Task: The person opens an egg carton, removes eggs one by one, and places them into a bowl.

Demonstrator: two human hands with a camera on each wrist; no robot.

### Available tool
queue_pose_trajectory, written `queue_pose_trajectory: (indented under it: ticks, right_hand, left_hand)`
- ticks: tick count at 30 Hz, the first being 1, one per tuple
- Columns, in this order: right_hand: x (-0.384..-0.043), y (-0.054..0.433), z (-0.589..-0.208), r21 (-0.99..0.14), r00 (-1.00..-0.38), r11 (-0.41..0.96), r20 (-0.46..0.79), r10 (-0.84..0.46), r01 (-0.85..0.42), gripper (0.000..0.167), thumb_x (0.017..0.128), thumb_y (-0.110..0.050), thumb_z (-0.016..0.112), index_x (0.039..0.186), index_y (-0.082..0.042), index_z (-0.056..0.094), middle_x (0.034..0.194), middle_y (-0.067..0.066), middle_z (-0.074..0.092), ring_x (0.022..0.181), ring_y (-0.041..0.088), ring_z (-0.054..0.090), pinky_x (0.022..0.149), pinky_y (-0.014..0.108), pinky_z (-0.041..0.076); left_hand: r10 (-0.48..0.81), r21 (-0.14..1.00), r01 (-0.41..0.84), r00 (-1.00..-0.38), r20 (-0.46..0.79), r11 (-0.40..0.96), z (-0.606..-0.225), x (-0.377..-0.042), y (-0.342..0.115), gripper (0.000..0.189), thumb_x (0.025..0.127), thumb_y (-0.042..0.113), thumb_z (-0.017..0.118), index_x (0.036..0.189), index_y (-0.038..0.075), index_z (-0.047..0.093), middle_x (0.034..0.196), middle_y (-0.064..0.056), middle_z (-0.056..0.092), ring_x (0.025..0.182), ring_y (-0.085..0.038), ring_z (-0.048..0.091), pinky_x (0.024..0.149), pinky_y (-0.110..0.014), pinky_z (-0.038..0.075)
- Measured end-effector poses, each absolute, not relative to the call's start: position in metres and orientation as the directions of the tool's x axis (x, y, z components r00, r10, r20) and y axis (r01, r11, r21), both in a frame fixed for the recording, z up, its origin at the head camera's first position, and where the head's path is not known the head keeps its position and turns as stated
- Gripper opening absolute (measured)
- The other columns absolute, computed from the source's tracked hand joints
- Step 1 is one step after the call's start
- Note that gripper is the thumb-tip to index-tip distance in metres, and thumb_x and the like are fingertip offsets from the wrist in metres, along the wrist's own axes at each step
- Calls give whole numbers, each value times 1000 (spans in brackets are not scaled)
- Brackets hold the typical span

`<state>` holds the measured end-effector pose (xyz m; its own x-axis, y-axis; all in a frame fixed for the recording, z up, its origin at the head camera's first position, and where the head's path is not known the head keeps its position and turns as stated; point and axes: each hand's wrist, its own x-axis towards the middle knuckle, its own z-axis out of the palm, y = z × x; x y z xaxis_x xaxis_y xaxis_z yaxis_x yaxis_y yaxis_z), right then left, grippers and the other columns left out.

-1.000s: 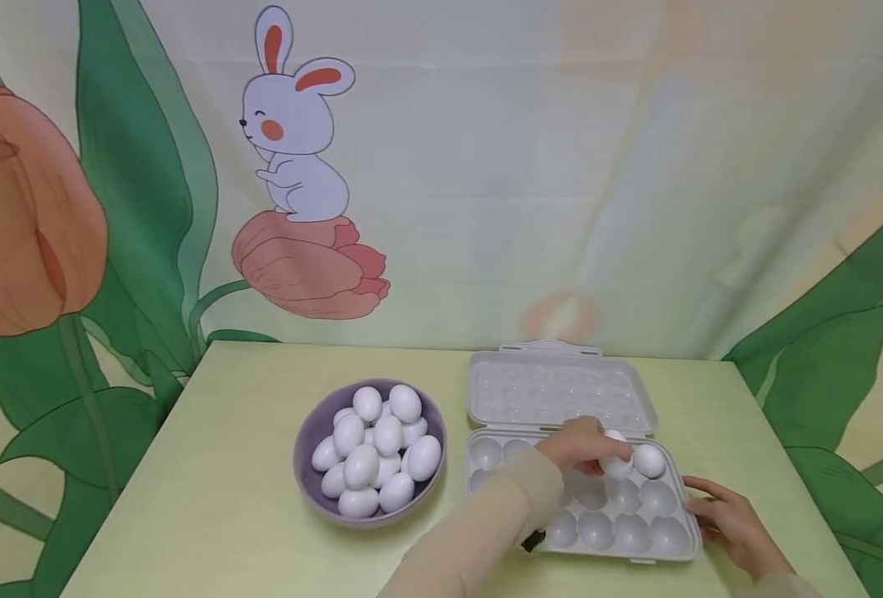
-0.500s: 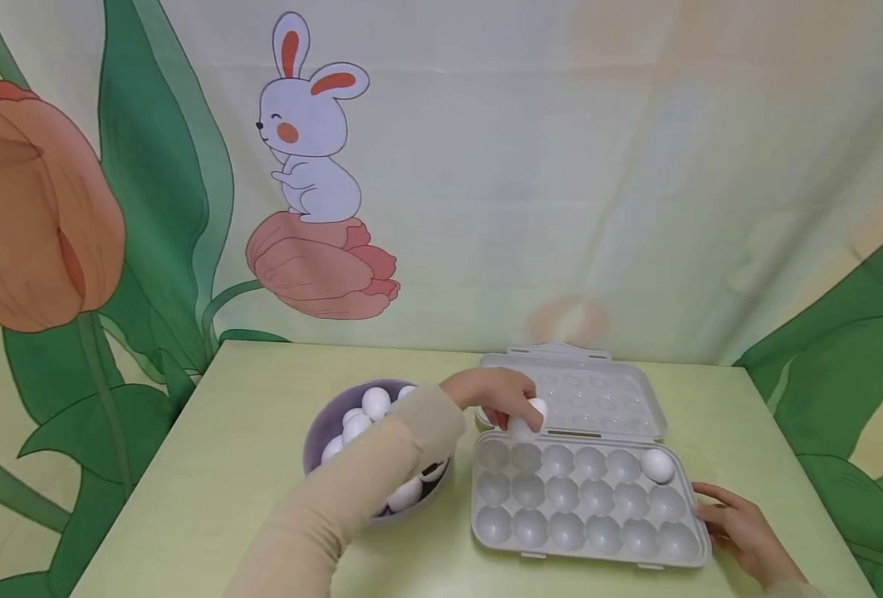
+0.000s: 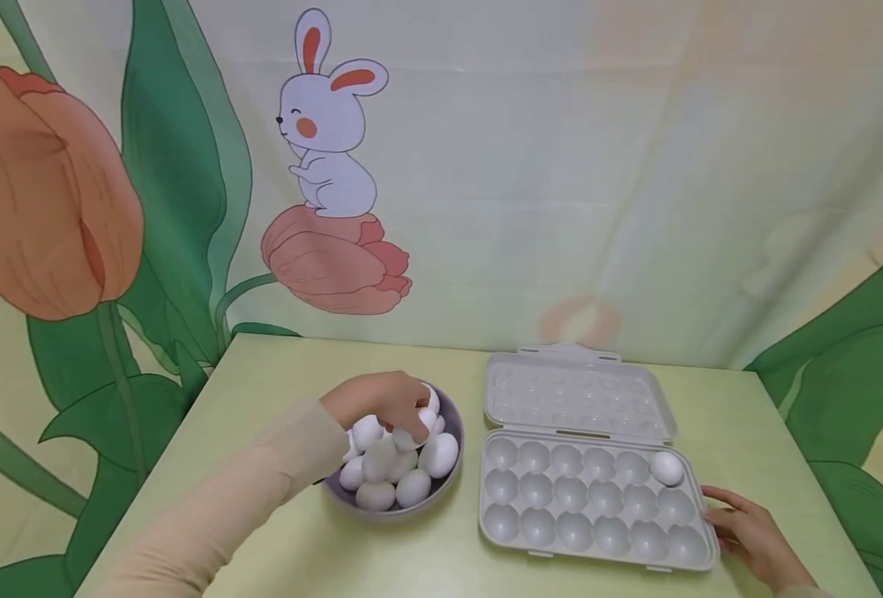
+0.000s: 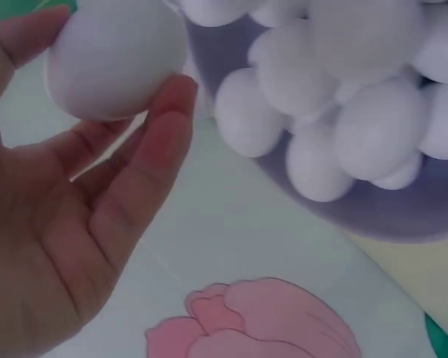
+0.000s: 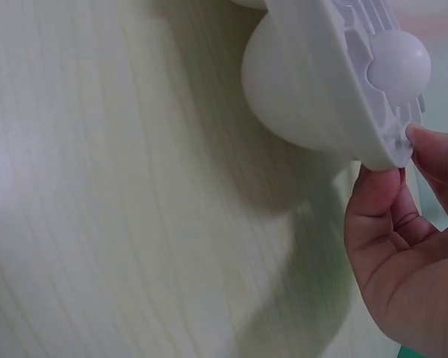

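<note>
My left hand is over the purple bowl in the head view. It pinches a white egg between thumb and fingertips, as the left wrist view shows. White eggs fill the bowl beneath, some hidden by the hand. To the right lies an open pale grey egg box with rows of round hollows. One egg sits in its far right corner hollow. My right hand grips the box's right end; in the right wrist view its thumb and fingers pinch the rim.
The box's lid is folded back flat toward the wall side. Behind the pale yellow table hangs a cloth printed with tulips and a rabbit.
My left hand has carried an egg leftward from the box's far row to above the bowl. My right hand has stayed at the box's right end. The head view has shifted slightly.
</note>
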<state>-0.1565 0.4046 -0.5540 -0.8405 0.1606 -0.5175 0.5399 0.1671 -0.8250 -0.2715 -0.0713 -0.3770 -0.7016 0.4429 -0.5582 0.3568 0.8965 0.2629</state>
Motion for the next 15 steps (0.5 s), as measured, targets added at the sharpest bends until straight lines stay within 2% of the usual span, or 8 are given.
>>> queue_pose_trajectory:
  ticks: [3,6,11,15]
  right_hand:
    - [-156,405,-554,-825,-838,156,-521,160,543,28,81,-15,59,103,-33,57,74,-7,59,65,9,54,60,26,45]
    - [-155,405,-555,-825,-837,149,-524,158,545,27,81,-14,59,86,-40,54,73,-7,59,65,8,54,60,25,45]
    - [-155,405,-554,-827,-839,145,-526,141,543,27,80,-15,60,82,-42,54,73,-7,59,65,8,53,59,25,44]
    - [-156,403,-553,-822,-831,131,-538,142,555,26,80,-16,61,82,-42,54,72,-7,59,63,8,53,58,25,45]
  left_hand:
    - [458,263,375,-730,-508,889,-384,-264,-88,21,72,24,62,71,13,45,62,3,44,54,-11,42,52,-24,32]
    - [496,297,400,-753,-433,867,-393,-258,-102,21,70,23,64,72,13,46,61,4,38,56,-10,36,52,-24,28]
    - [498,342,389,-799,-337,855,-410,-246,-121,22,69,26,64,80,12,51,63,4,41,59,-10,37,54,-24,31]
    - [457,375,338,-838,-298,863,-418,-237,-131,22,69,25,64,80,11,52,63,3,44,60,-11,39,55,-24,33]
